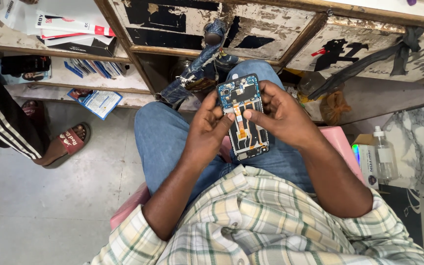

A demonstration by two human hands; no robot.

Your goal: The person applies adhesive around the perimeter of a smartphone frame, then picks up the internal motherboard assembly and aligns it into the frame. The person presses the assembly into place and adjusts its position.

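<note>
My left hand (pixel 206 128) and right hand (pixel 279 114) both grip an opened smartphone (pixel 243 117) above my lap, circuit side up; both thumbs press near its orange flex cable (pixel 240 121); beyond stands a worn wooden counter (pixel 212 29); a sandalled foot (pixel 65 142) rests at left.

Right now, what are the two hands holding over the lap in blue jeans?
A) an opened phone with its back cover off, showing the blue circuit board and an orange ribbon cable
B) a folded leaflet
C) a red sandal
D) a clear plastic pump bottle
A: the left hand and right hand hold the opened phone between them, its inner parts bare, fingertips on the orange strip.
</note>
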